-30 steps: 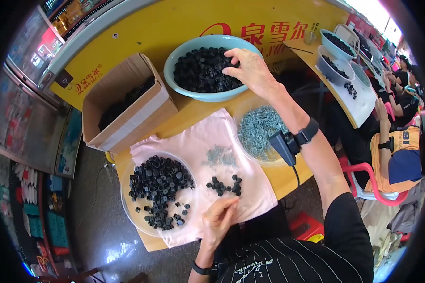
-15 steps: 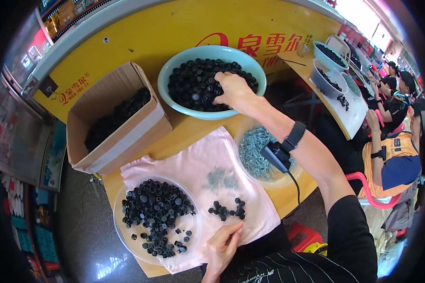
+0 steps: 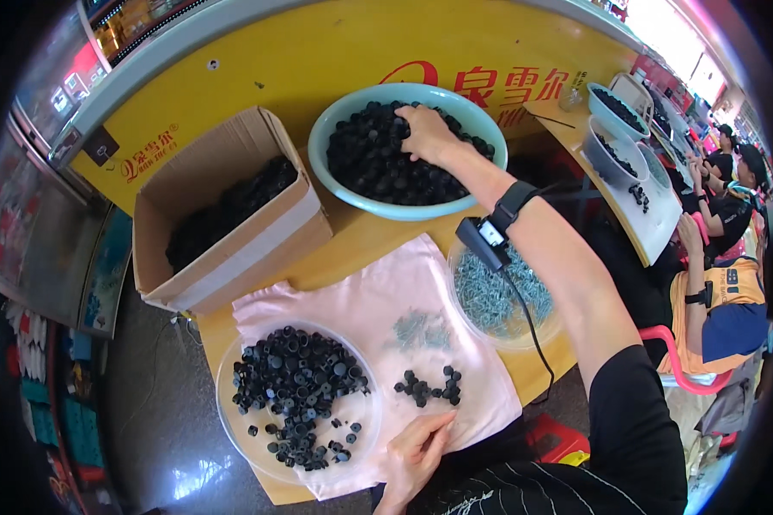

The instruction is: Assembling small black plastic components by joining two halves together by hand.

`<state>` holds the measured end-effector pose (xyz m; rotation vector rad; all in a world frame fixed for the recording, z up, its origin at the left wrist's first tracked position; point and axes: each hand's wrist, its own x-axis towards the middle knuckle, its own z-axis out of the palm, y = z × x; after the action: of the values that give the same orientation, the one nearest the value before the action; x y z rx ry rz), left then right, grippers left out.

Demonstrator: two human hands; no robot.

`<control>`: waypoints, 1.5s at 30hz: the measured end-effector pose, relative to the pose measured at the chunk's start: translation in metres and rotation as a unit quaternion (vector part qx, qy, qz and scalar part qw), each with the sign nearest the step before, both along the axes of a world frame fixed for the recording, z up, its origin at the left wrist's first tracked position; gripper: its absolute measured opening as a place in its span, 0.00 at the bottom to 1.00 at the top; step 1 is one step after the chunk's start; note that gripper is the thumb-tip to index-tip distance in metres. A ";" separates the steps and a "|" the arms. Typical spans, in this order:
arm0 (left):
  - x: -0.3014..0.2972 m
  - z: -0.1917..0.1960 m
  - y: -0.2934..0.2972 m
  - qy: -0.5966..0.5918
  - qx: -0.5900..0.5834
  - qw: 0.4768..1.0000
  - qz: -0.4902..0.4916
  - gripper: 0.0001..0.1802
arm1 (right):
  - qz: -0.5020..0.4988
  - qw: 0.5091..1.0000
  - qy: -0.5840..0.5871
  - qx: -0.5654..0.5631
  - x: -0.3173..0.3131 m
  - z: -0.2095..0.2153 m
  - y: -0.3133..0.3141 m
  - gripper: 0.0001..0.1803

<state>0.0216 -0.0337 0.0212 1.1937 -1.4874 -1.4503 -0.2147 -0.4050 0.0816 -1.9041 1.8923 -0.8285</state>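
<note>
My right hand reaches into the light-blue basin, fingers apart, fingertips touching the heap of small black plastic caps. My left hand rests low on the pink cloth, its index finger and thumb stretched out and nothing visible in it. Just beyond that hand lies a small cluster of black knob-like pieces. Farther back on the cloth is a small pile of pale screws. A clear round bowl of similar screws stands under my right forearm.
At left sits a round clear tray with loose black caps and rings. Behind it stands an open cardboard box of black pieces. A yellow panel backs the table. Other people sit right, near a second table with basins.
My right hand has lifted slightly out of the black caps, its fingers now nearer the surface. The whole view has shifted a little. My left hand stays beside the black cluster.
</note>
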 end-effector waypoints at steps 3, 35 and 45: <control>0.000 -0.008 -0.003 -0.035 -0.034 0.999 -0.002 0.10 | 0.020 0.999 -0.010 0.035 -0.010 0.009 0.001 0.36; -0.002 0.014 0.003 -0.142 -0.185 0.972 0.035 0.08 | 0.195 0.979 -0.042 -0.047 0.073 -0.041 0.306 0.06; 0.002 0.017 0.009 -0.116 -0.115 0.985 0.059 0.08 | 0.191 0.977 -0.078 -0.047 0.063 -0.045 0.308 0.10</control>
<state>0.0237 -0.0250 0.0380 1.3144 -1.6587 -1.0565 -0.1520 -0.0971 0.0361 -2.0977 1.3570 -0.9207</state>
